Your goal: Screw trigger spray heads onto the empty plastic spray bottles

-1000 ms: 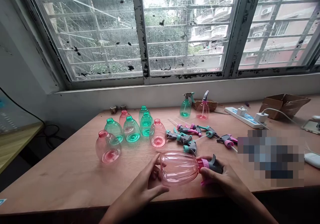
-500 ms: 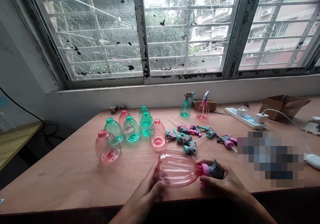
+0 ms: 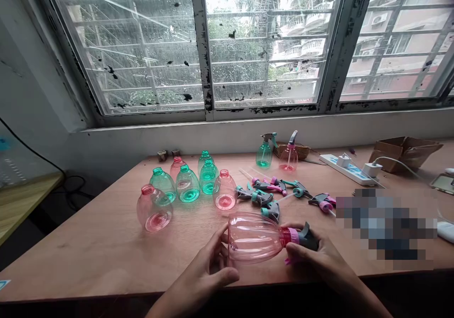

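A wooden table (image 3: 88, 242) stands under a wide, grimy window (image 3: 248, 43) with bars outside. Near the table's front edge a pink bottle (image 3: 253, 237) lies on its side, its base pointing left and its neck right, held just above or on the wood; which one cannot be told. The left hand (image 3: 205, 275) cups the base, with its fingers spread against the bottom and the thumb curled in front. The right hand (image 3: 319, 261) is closed around the trigger head (image 3: 305, 236), a grey part with a pink collar that sits on the bottle's neck. Just behind the bottle lies a heap of loose heads (image 3: 262, 196), grey with teal or pink parts, some with thin tubes sticking out. To the left of the heap is a cluster of open bottles (image 3: 187, 185), teal and pink, most of them upright; the nearest pink one (image 3: 154, 209) stands a little apart at the left and looks tilted. At the back, near the sill, two sprayers (image 3: 264, 152) with heads on stand side by side, one teal and one pink. Further right along the back lie a power strip (image 3: 349, 169) with plugs in it and a cardboard box (image 3: 404, 150).
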Tool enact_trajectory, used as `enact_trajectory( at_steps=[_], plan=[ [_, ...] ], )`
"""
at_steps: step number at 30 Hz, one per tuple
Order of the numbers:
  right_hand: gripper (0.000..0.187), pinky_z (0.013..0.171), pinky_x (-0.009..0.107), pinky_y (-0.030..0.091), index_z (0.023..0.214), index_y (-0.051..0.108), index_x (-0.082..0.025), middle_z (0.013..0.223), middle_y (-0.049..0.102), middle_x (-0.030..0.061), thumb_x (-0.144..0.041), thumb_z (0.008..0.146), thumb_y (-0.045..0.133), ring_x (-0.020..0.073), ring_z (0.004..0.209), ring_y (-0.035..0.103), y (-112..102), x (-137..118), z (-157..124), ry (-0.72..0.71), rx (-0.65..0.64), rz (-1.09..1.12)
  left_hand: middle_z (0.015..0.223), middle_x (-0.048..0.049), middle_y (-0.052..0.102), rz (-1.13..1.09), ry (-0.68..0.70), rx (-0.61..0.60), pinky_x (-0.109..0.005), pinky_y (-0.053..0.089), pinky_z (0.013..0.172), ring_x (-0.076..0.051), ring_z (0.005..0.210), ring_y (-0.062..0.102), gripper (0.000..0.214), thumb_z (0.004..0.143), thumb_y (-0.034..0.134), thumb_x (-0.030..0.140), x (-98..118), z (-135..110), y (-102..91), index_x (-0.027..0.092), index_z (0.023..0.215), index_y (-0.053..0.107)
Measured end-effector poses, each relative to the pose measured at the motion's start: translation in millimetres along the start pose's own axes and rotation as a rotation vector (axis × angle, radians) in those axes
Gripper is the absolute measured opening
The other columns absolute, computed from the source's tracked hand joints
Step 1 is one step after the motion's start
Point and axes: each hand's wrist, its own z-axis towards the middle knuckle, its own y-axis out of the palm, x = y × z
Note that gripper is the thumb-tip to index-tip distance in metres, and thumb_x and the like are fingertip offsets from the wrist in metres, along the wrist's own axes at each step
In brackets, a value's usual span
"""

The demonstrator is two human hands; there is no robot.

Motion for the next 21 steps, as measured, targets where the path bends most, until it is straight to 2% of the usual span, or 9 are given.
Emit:
enact_trajectory(
  at_steps=[3,6,9,14,21],
  plan=[
    [0.045,0.058,0.027,0.058,0.101,0.077,-0.017,0.068,0.074,-0.0006,-0.042,0.067,0.092,0.0192,0.057,0.071,0.2,0.1,-0.7,0.003,0.006,-0.018,0.117,-0.0075,0.065,0.012,-0.022,0.022,-0.048,0.038,0.111,-0.029,0.110,0.058,0.076,0.090,0.070,0.049,2.4,0.6,-0.1,0.027,0.155,0.038],
    [0.045,0.057,0.027,0.058,0.102,0.076,-0.017,0.068,0.075,0.0001,-0.041,0.067,0.092,0.0191,0.057,0.071,0.1,-0.3,-0.6,0.002,0.025,-0.014,0.126,-0.0078,0.061,0.019,-0.060,0.023,-0.048,0.039,0.110,-0.029,0.115,0.056,0.075,0.089,0.073,0.044,4.4,1.1,0.0,0.029,0.154,0.040],
    [0.047,0.057,0.029,0.059,0.103,0.075,-0.016,0.067,0.075,0.0005,-0.042,0.068,0.091,0.0199,0.056,0.072,0.5,-0.8,-0.5,0.002,0.025,-0.010,0.135,-0.0079,0.058,0.003,-0.061,-0.039,-0.047,0.044,0.107,-0.030,0.116,0.058,0.084,0.086,0.077,0.036,5.1,0.5,-0.8,0.035,0.157,0.033],
    [0.046,0.058,0.030,0.061,0.101,0.076,-0.016,0.071,0.075,0.0010,-0.044,0.067,0.091,0.0203,0.057,0.072,2.4,-1.3,-1.6,0.017,-0.005,-0.040,0.142,-0.0077,0.056,-0.055,-0.048,-0.088,-0.049,0.040,0.113,-0.031,0.123,0.056,0.089,0.088,0.074,0.035,5.0,-1.2,-2.4,0.037,0.160,0.021],
    [0.044,0.058,0.030,0.062,0.103,0.074,-0.015,0.075,0.075,0.0018,-0.042,0.071,0.090,0.0192,0.058,0.072,1.3,-1.0,-2.2,0.033,-0.064,-0.053,0.137,-0.0072,0.060,-0.024,-0.088,-0.013,-0.050,0.038,0.115,-0.031,0.122,0.057,0.091,0.087,0.076,0.033,0.5,-0.7,-2.5,0.035,0.160,0.022]
  ],
)
